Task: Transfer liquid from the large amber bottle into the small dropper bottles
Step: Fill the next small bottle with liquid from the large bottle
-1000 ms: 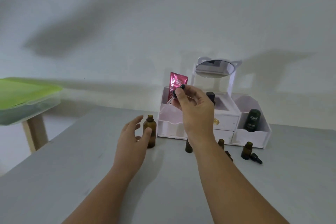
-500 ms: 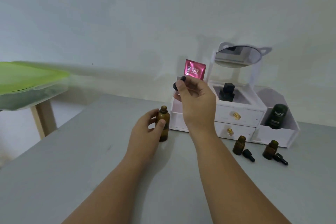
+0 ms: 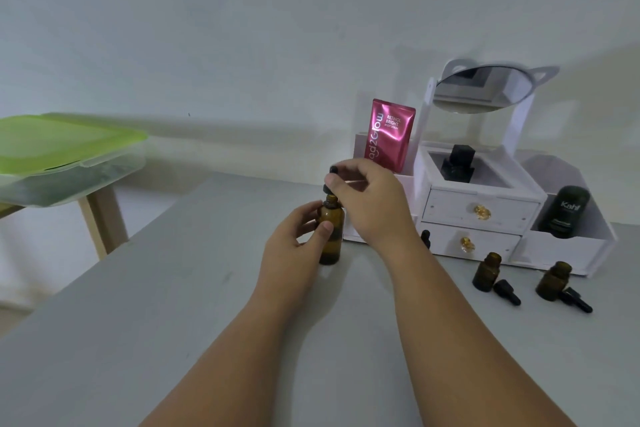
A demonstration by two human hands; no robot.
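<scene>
Frame centre: left hand (image 3: 294, 239) fingers wrapped round big amber bottle (image 3: 330, 232); right hand (image 3: 370, 205) pinches dropper (image 3: 329, 180) over its neck. Drawing step; next, carry to small bottles (image 3: 486, 270), lower right

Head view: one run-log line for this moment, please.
left hand: holds large amber bottle upright on table | right hand: dropper cap over its neck | two small dropper bottles: open, droppers beside
</scene>
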